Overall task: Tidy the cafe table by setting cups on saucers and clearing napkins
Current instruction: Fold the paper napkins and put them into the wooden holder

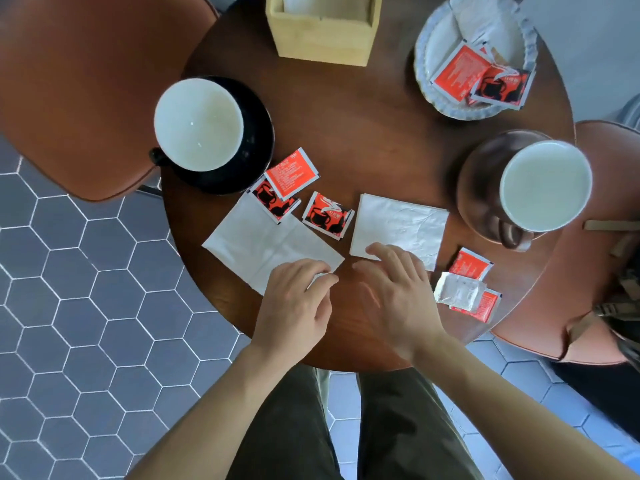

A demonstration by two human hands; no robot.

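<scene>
- My left hand (294,299) curls palm-down, fingertips pinching the near corner of the left napkin (266,244), a flat white sheet at 7 o'clock on the round wooden table (374,140).
- My right hand (398,289) lies spread, fingers loose on the right napkin (401,226), creased, at 5 o'clock.
- The black cup (199,124) at 10 o'clock and brown cup (543,185) at 3 o'clock sit on saucers.
- The wooden box (325,32) at 12 o'clock is cut off.

On the worktop (374,140), one cup (198,124) is sitting on its saucer (258,133) at the left, another cup (545,185) on its saucer (479,188) at the right. Two napkins (263,242) (401,223) are lying side by side between them, nearer the front edge. A box (323,36) is standing at the back.
</scene>
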